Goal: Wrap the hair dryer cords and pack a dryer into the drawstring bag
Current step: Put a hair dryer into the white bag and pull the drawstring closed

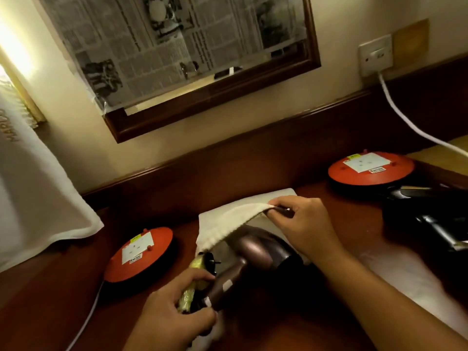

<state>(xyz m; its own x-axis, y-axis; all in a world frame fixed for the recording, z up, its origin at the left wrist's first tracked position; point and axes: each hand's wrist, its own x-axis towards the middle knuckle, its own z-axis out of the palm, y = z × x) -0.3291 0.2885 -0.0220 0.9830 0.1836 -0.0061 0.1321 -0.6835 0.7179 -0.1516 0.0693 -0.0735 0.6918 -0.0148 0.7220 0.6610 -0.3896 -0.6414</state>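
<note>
A brown hair dryer (pixel 255 252) lies at the mouth of a white drawstring bag (pixel 228 221) on the wooden desk (pixel 63 287). My left hand (pixel 174 312) grips the dryer's handle together with the bundled cord, which has a yellow-green band around it. My right hand (pixel 301 221) pinches the bag's upper edge and lifts it over the dryer's barrel. A second, dark hair dryer (pixel 430 216) lies at the right side of the desk, partly cut off by the frame.
Two round orange-topped bases (pixel 138 254) (pixel 371 168) sit on the desk left and right of the bag. A white cable (pixel 405 117) runs from a wall socket (pixel 374 55). A white cloth (pixel 38 198) hangs at the left. A mirror hangs above.
</note>
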